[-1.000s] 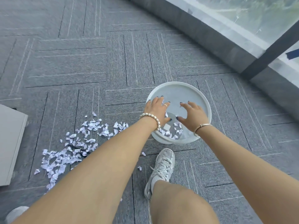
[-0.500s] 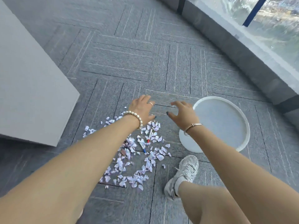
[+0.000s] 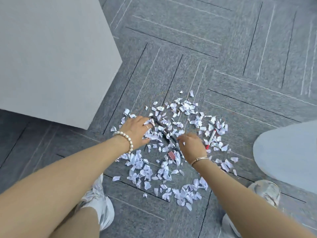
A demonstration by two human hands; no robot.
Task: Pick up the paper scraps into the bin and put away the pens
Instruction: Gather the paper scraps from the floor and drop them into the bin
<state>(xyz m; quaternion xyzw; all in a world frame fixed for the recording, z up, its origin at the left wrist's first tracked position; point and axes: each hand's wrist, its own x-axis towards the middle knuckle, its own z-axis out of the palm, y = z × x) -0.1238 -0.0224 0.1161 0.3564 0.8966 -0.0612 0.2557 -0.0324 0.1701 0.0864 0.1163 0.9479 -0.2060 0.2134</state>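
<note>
Torn white paper scraps (image 3: pixel 171 170) lie strewn over the grey carpet in front of me. A black pen (image 3: pixel 158 123) lies slanted among them, and a white marker with a red cap (image 3: pixel 212 135) lies further right. My left hand (image 3: pixel 136 130), with a pearl bracelet, rests its fingers on the scraps beside the black pen's far end. Just right of the pen's middle is my right hand (image 3: pixel 192 146), its fingers bent down onto the scraps, and I see nothing gripped in it. The pale round bin (image 3: pixel 288 152) shows at the right edge.
A big white box or cabinet (image 3: pixel 51 57) stands on the carpet at the upper left, close to the scraps. A small pink block (image 3: pixel 171 155) lies among the paper. My white shoes (image 3: pixel 101 203) (image 3: pixel 265 191) flank the pile.
Both hands have left the bin and swung left and down onto the scrap pile. My view followed them, so the bin now sits at the right edge.
</note>
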